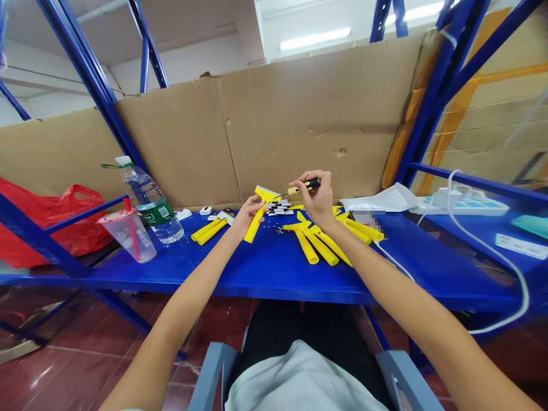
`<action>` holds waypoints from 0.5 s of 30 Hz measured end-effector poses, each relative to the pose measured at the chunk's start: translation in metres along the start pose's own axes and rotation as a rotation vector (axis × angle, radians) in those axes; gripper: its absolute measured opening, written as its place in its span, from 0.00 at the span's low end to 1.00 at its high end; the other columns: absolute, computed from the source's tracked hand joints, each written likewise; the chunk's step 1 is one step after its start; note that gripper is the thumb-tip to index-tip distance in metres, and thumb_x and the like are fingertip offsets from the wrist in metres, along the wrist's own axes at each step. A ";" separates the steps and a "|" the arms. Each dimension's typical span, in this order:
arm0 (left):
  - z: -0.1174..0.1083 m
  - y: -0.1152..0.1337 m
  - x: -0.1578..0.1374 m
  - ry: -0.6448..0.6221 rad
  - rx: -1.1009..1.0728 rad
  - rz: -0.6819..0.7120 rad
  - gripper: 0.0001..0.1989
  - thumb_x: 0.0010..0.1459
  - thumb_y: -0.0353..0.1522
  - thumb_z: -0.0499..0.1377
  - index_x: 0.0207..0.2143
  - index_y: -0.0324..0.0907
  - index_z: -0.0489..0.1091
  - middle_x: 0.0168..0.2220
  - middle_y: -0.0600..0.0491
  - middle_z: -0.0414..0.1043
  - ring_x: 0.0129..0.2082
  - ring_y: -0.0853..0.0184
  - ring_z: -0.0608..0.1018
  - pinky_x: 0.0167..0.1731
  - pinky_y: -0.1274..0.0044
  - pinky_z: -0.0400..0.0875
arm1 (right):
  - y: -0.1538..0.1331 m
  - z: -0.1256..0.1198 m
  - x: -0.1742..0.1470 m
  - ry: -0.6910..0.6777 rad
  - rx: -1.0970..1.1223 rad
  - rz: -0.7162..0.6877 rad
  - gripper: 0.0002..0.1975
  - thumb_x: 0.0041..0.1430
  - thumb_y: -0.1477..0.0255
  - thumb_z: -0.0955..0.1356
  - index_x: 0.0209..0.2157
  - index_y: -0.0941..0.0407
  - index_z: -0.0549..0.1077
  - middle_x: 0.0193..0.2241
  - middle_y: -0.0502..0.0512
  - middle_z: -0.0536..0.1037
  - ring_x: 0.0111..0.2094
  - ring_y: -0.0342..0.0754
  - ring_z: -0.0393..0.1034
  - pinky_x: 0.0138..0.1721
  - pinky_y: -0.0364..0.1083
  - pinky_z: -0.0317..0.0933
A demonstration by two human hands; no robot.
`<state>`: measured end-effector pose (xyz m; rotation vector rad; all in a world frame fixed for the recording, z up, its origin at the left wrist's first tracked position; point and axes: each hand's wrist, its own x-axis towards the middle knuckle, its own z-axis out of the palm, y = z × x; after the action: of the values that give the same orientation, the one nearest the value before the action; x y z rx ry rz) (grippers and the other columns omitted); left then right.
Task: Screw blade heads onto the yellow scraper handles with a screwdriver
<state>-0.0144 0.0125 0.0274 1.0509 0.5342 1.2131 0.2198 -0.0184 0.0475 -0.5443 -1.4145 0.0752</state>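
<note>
In my left hand (250,210) is a yellow scraper (256,224), gripped by its handle with the wide head pointing away from me. My right hand (315,197) is wrapped round a screwdriver (295,189) with a black and yellow handle. The screwdriver's tip reaches the scraper's head, near its right side; whether it sits in a screw I cannot tell. Below, small screws (280,230) lie scattered on the blue table. Several yellow scraper handles (319,242) are heaped under my right forearm. Black and white blade pieces (278,208) lie behind the screws.
Two yellow scrapers (209,230) lie left of my left hand. A water bottle (156,205) and a plastic cup (132,237) with a red straw stand farther left, near a red bag (51,222). Cardboard (299,125) walls the back. A white cable (514,268) hangs at the right.
</note>
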 end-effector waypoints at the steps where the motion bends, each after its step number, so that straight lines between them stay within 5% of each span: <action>1: 0.000 0.000 0.000 -0.005 0.001 0.000 0.28 0.48 0.26 0.76 0.50 0.45 0.70 0.42 0.52 0.79 0.32 0.69 0.82 0.18 0.85 0.66 | 0.000 0.000 0.000 0.001 0.002 0.000 0.20 0.74 0.49 0.69 0.50 0.49 0.62 0.45 0.56 0.75 0.44 0.52 0.84 0.44 0.52 0.78; 15: -0.001 -0.001 0.001 0.028 -0.010 0.022 0.29 0.48 0.26 0.76 0.49 0.45 0.69 0.42 0.52 0.80 0.31 0.68 0.82 0.18 0.85 0.66 | 0.009 -0.001 -0.002 -0.062 0.008 -0.052 0.15 0.74 0.57 0.69 0.51 0.49 0.63 0.48 0.59 0.75 0.48 0.54 0.80 0.51 0.55 0.77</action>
<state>-0.0143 0.0133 0.0264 1.0352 0.5394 1.2502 0.2228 -0.0113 0.0421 -0.5024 -1.4877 0.0568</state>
